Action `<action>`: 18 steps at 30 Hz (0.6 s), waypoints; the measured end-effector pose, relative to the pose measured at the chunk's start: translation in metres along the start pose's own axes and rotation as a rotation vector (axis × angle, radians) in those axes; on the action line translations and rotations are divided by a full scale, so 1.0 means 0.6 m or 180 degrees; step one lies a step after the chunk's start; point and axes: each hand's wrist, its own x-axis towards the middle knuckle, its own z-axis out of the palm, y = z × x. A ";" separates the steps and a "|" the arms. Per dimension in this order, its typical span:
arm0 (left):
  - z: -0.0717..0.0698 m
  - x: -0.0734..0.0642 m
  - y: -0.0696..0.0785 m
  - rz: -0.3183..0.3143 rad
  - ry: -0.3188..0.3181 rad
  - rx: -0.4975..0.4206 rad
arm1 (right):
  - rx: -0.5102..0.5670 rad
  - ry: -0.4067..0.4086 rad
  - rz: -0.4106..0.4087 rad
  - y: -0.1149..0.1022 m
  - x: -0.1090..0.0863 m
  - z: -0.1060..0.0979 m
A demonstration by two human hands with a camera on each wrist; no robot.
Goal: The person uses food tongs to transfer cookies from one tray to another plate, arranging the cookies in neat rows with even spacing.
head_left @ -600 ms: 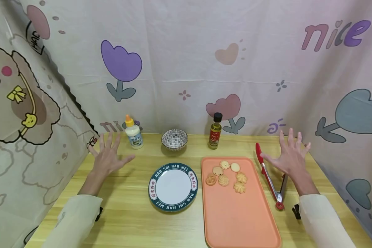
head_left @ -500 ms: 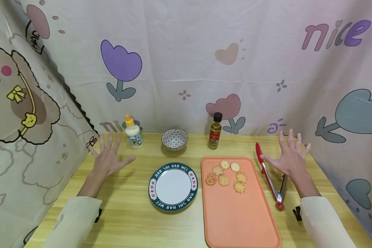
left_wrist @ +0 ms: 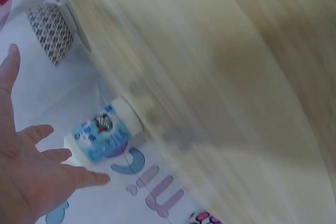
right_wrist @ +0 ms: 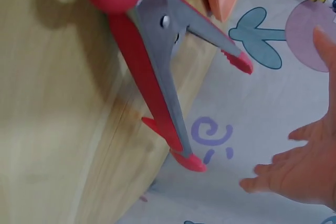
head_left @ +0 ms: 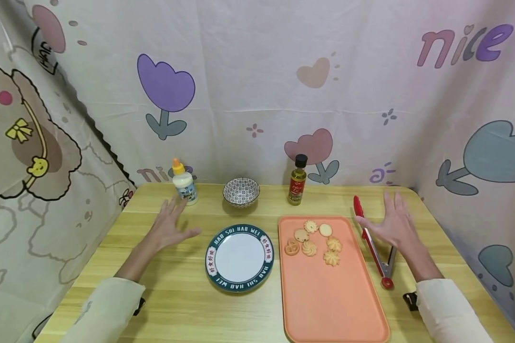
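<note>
My left hand [head_left: 167, 226] hovers above the wooden table with fingers spread, holding nothing. Just beyond it stands a white glue bottle [head_left: 183, 183] with a yellow and orange cap. A white plate [head_left: 239, 257] with a dark green lettered rim lies to its right. My right hand [head_left: 396, 224], also with fingers extended and holding nothing, is over the red-and-silver tongs [head_left: 372, 255] and hides part of one arm. The right wrist view shows the tongs [right_wrist: 163, 72] spread apart, away from the fingers. Left of them is an orange tray [head_left: 330, 300] bearing several cookies [head_left: 309, 248].
A small patterned bowl [head_left: 241, 192] sits at the back of the table [head_left: 176, 295]. Right of it stands an olive oil bottle [head_left: 297, 183] with a black cap. A printed cloth [head_left: 249, 71] hangs behind and along both sides.
My left hand has moved right and slightly down, towards the plate. My right hand has dipped and turned a little, its fingers closer together. The head view has shifted slightly.
</note>
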 end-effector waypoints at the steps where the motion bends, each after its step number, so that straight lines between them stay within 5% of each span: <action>1: 0.003 0.000 0.003 0.0022 -0.0018 -0.0031 | 0.0031 -0.0031 0.0051 -0.002 -0.001 0.000; 13: 0.035 -0.004 0.022 0.0181 -0.0432 -0.0277 | 0.0252 -0.0345 0.0811 -0.012 -0.019 0.013; 18: 0.045 -0.004 0.028 0.0255 -0.0533 -0.0619 | 0.0119 -0.0647 0.0963 -0.005 -0.020 0.016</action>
